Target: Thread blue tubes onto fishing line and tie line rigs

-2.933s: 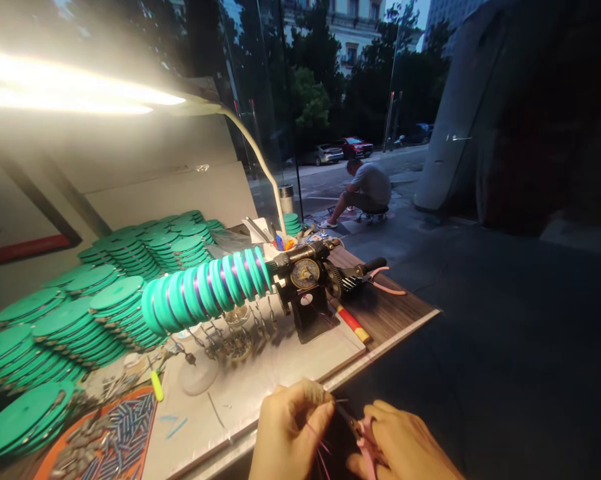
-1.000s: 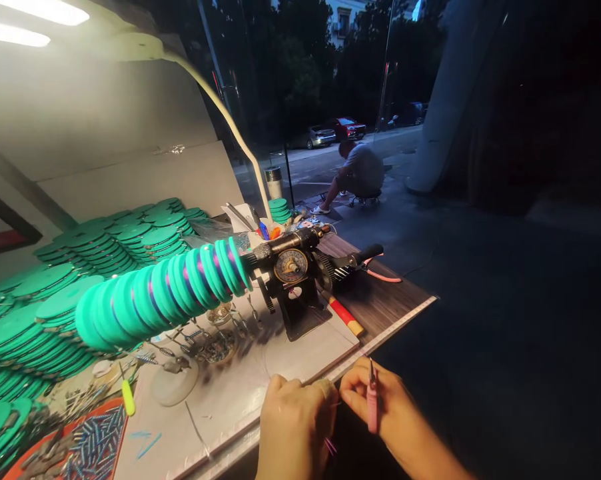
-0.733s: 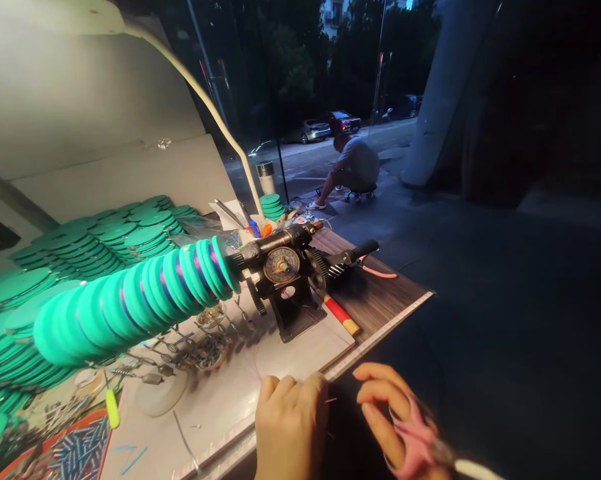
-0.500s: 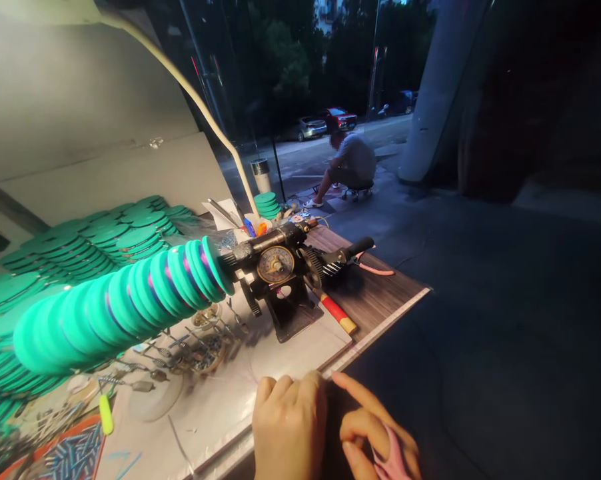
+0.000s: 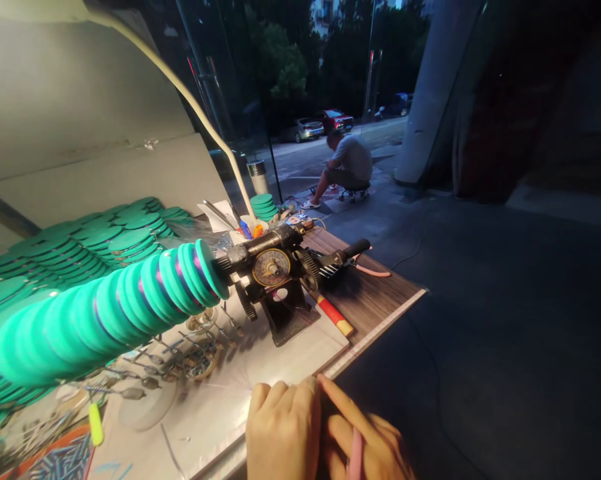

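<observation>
1. While rounded teal discs (image 5: 110,313) crowd the black metal winder (image 5: 275,267), a smooth pink handle (image 5: 355,457) sits in front of the winder, gripped by the fingers of the right hand (image 5: 378,440).
2. Also in front of it, the fingers of the left hand (image 5: 283,427) curl under, tips hidden; I cannot tell their grip.
3. Right of it, the wood-grain tabletop (image 5: 388,287) has a straight edge bordering broad dark floor (image 5: 505,333).
4. Earlier apart, the hands now sit side by side.

Pale wall (image 5: 115,93) behind lamp (image 5: 201,112); wood-grain table (image 5: 380,283); dark floor (image 5: 510,300); dim street (image 5: 384,131) outside.
</observation>
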The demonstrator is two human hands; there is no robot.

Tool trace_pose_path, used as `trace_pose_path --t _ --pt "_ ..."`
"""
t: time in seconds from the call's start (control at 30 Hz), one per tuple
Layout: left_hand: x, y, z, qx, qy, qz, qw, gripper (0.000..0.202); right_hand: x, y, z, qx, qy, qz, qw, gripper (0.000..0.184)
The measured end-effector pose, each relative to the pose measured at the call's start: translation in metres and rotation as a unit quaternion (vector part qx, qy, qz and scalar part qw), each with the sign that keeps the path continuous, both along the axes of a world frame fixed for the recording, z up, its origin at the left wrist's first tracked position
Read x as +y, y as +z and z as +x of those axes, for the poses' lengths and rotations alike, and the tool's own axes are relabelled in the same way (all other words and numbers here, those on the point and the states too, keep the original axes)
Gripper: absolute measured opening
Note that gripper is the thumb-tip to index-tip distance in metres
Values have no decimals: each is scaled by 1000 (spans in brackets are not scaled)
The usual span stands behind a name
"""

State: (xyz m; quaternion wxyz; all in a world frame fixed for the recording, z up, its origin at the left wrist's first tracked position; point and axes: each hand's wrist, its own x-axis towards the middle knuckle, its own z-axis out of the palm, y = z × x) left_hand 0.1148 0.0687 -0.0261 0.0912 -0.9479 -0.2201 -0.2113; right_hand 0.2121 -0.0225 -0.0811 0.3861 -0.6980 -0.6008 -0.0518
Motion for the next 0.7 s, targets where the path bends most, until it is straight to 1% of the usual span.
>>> trace_pose_path --t 0.07,0.13,0.3,0.47,0.6,0.7 --pt "1 0 -2 -9 -8 -1 1000 14 0 0 2 -37 4 13 999 16" --pt "1 -1 -3 -15 -13 0 1000 15 0 1 5 -55 23 16 998 17" --pt "1 -1 -6 -15 -13 9 1000 18 1 4 10 -34 60 21 997 17" --pt "0 -1 -8 -15 -15 5 1000 20 0 3 7 -34 50 21 998 15" --pt "-2 -1 -7 -15 -3 10 1000 21 -1 2 7 -40 48 8 998 15" --pt "-1 0 -8 -7 -5 10 1000 19 -1 -1 8 -51 43 6 998 14"
